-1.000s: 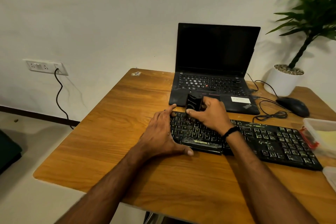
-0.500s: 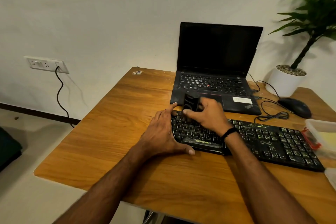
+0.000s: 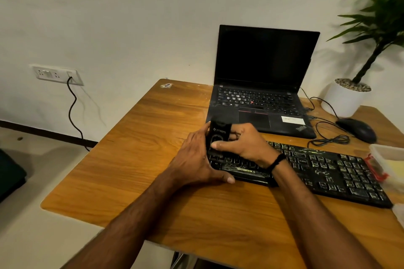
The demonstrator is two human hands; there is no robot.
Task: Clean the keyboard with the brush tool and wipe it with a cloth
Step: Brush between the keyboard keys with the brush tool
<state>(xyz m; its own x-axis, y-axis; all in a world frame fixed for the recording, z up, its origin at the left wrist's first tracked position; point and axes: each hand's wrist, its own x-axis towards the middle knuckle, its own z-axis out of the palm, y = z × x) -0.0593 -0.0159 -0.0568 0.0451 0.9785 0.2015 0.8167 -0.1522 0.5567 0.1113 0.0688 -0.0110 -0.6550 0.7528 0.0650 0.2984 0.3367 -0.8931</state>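
Left hand (image 3: 195,160): rests on left end of black plastic full-size keyboard (image 3: 328,170), fingers straight, thumb along front edge, gripping nothing. Black rectangular plastic brush tool (image 3: 219,135): upright over keyboard's left-end keys. Right hand (image 3: 248,146): fingers curled round brush tool. Open black laptop (image 3: 262,61): behind keyboard. Black computer mouse (image 3: 358,130): behind keyboard's right end.

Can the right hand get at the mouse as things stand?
Probably not yet: the right hand grips the brush tool. The way to the mouse looks free, only a coiled cable lying between.
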